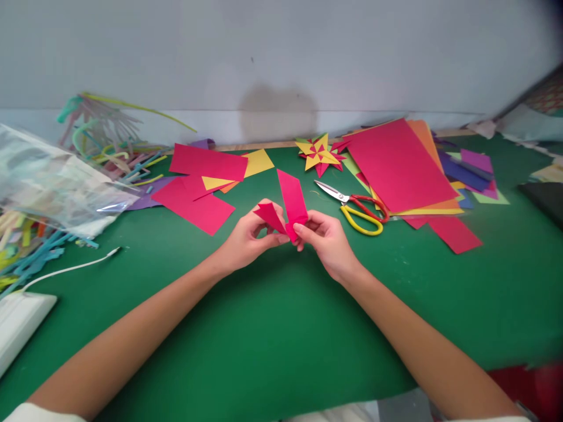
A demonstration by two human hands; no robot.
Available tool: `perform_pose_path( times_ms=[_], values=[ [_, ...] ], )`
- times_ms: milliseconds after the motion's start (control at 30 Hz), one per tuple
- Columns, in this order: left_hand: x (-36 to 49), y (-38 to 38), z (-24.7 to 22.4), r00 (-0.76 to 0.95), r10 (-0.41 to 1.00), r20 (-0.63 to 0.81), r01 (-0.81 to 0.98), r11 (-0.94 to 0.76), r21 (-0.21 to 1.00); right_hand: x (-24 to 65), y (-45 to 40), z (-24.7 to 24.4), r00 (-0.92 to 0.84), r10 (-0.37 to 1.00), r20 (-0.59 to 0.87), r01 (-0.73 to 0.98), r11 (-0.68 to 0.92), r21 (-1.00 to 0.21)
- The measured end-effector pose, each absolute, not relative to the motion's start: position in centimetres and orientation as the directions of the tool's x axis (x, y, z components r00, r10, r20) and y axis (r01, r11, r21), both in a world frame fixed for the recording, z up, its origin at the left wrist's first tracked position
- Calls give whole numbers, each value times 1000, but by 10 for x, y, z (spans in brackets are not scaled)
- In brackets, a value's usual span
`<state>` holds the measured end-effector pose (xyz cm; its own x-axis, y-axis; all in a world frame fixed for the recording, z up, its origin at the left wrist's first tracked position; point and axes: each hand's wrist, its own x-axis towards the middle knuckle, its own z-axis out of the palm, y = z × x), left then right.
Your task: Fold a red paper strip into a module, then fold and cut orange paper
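Note:
Between my two hands is a piece of folded red paper (294,196), held above the green table (264,328). One flap of it stands up, and another slants off to the left. My left hand (255,234) pinches the lower left part between thumb and fingers. On the other side, my right hand (325,237) grips the lower right corner, its thumb pressed on the front. Beyond my right hand lie scissors (352,205) with one red and one yellow handle, blades slightly apart. A yellow and red folded paper star (320,155) rests at the back.
Red sheets (202,202) and yellow paper (259,163) lie back left. A stack topped by a large red sheet (400,167) sits right, near purple paper (477,164). At left are a clear plastic bag (65,176), colourful strips, a white cable (70,272) and a white box (24,322).

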<state>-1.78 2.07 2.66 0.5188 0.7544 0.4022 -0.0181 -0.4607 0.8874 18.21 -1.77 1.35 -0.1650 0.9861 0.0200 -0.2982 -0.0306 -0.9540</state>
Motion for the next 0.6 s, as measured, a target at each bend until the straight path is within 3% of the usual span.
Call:
perform_pose_path(
  times_ms=[267, 600],
  values=[
    [-16, 17, 22, 466, 813, 348, 20, -403, 915, 179, -20, 17, -110, 993, 51, -221, 26, -975],
    [-6, 8, 25, 384, 911, 151, -72, -134, 988, 177, -22, 18, -84, 992, 90, -211, 71, -975]
  ],
)
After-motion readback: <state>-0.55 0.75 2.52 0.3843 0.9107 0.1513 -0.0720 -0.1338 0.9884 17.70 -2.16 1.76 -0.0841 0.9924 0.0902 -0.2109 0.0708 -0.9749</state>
